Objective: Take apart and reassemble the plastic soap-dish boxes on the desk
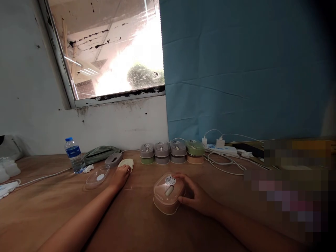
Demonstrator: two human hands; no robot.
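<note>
Pink box [168, 199] meets the right hand [195, 196], half open and loosely cupped about one side, while the left hand [122, 174] curls over a cream piece [129, 162], grip unclear.

Dim room from where I stand. Strongest light: window [112, 52], right part blown to white, detail gone. Tube lights [88, 71] glow in the pane. Blue sheet [236, 52] and desk [136, 227] look murky. Small glints on peach box [160, 190]. Dark shadow under left forearm [91, 210]. Wide-angle stretch; right corners black out; lower right pixelated, unreadable.
</note>
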